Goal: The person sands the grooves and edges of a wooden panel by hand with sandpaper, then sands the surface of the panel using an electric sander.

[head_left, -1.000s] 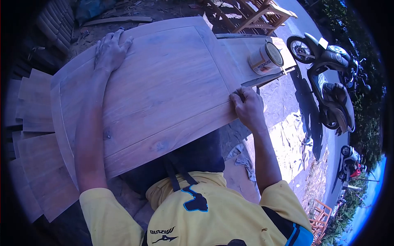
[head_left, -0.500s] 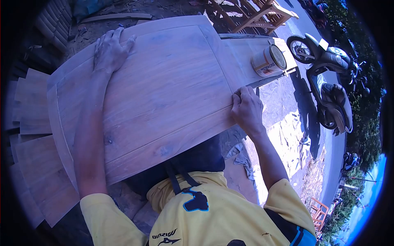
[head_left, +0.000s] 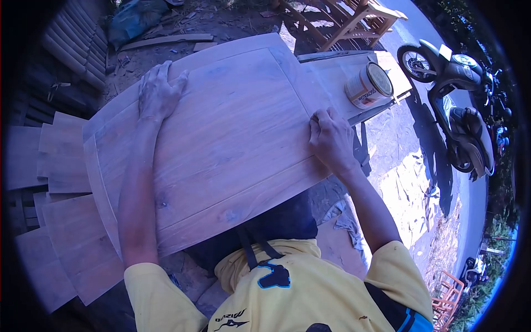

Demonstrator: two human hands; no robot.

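A wide wooden panel (head_left: 232,133) with a framed border lies in front of my body, its face toward me. My left hand (head_left: 159,94) rests flat on its far left part, fingers stretched and slightly apart. At the panel's right side, my right hand (head_left: 332,138) presses on the border strip with its fingers curled in. Whatever sits under those fingers, if anything, is hidden. Just beyond the right hand, a labelled paint can (head_left: 369,86) stands on a board at the panel's far right.
Several flat boards (head_left: 83,238) are stacked at the left. Wooden furniture frames (head_left: 354,25) stand at the back. A motorbike (head_left: 451,105) is parked on the right beside the road. A crumpled cloth (head_left: 348,221) lies by my right arm, and a bag (head_left: 135,22) lies back left.
The whole view has shifted, so things appear further right and lower. Against the panel, my right hand has slid inward and away from me. My left hand keeps its place.
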